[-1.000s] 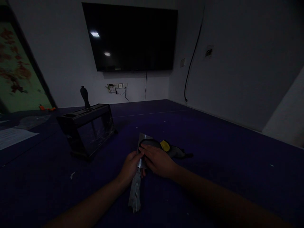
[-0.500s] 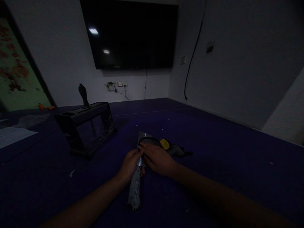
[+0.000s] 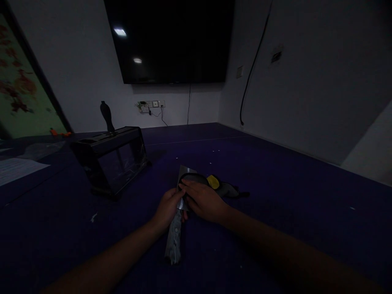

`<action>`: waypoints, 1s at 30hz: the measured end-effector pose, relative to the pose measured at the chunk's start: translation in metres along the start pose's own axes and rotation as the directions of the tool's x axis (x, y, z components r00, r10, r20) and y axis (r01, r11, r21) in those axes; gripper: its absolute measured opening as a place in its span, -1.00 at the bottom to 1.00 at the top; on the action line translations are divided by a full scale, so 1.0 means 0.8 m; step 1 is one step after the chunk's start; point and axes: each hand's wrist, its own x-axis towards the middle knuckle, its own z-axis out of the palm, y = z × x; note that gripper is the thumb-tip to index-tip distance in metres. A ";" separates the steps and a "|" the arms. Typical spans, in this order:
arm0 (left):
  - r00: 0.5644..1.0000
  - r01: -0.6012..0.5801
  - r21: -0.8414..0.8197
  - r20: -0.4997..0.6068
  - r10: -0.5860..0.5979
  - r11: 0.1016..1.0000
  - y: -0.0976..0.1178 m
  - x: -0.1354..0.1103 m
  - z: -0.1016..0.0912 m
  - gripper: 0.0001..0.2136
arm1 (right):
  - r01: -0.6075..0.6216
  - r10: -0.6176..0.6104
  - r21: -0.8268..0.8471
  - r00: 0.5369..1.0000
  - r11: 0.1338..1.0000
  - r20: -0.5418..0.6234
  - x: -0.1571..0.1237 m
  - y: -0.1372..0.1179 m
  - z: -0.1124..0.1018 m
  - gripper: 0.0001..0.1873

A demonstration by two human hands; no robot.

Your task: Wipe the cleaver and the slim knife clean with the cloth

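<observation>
A broad-bladed kitchen knife point(image 3: 174, 239) points away from me, its grey marbled handle toward me. My left hand point(image 3: 168, 206) grips the blade's base, thumb on the flat and some fingertips showing beneath. My right hand point(image 3: 203, 200) presses a grey, black-edged fabric piece point(image 3: 196, 177) against the blade, fingers together and pointing left. The fabric covers much of the blade and trails right, with a yellow patch point(image 3: 213, 181) and a dark narrow end. Whether it is a glove or another cloth item, I cannot tell. The knife handle is free of both hands.
A black stand point(image 3: 119, 132) with clear sides is at the left, a dark handle point(image 3: 106, 115) upright in its top. Printed paper point(image 3: 21, 169) and clear plastic point(image 3: 43, 150) lie farther left. White scraps dot the purple surface point(image 3: 275, 228). A TV point(image 3: 171, 41) hangs on the far wall.
The view has tipped slightly downward, so the background sits higher in the picture. Both hands keep their hold on the knife and fabric, with hardly any movement.
</observation>
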 end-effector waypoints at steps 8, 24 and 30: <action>1.000 -0.003 -0.004 -0.005 0.003 1.000 -0.001 0.000 -0.001 -0.72 | -0.004 0.004 -0.008 1.000 1.000 0.001 -0.001 0.000 0.000 -0.53; 1.000 -0.015 -0.047 -0.025 0.014 0.999 -0.007 0.002 0.001 -0.60 | 0.082 -0.082 0.028 0.997 0.996 0.016 -0.002 0.006 0.004 -0.58; 0.998 -0.041 -0.023 -0.043 0.040 0.999 -0.007 0.004 0.003 -0.50 | 0.062 -0.063 0.042 0.998 0.997 0.024 0.000 0.002 0.003 -0.59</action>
